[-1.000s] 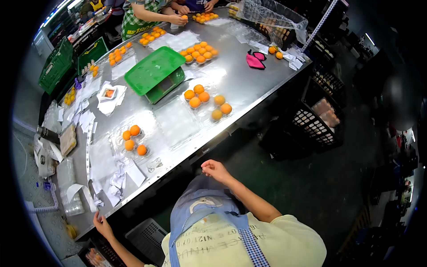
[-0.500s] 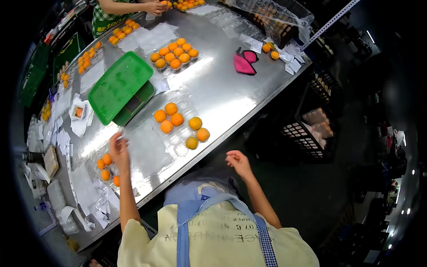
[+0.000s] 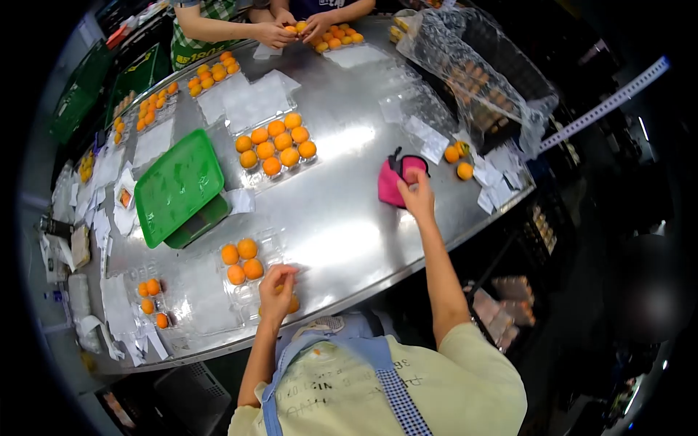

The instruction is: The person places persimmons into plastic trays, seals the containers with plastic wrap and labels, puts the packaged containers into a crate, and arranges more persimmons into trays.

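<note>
Right hand [image 3: 416, 192] at pink cloth item [image 3: 389, 185], left hand [image 3: 275, 294] by table-edge oranges [image 3: 293, 304].
Pink cloth item lies on metal table [image 3: 334, 240], 12 o'clock from wearer's chest; right hand overlaps its near right side, fingers bent. Left hand at 10–11 o'clock from chest, fingers bent, partly covering the table-edge oranges. Fingertips small here; can't tell if either hand pinches anything. Four oranges [image 3: 247, 248] sit in a clear tray [image 3: 270, 245], 10 o'clock from left hand; green-topped box [image 3: 178, 185] farther out, similar direction. Loose oranges [image 3: 464, 171] 2 o'clock from pink cloth item.
</note>
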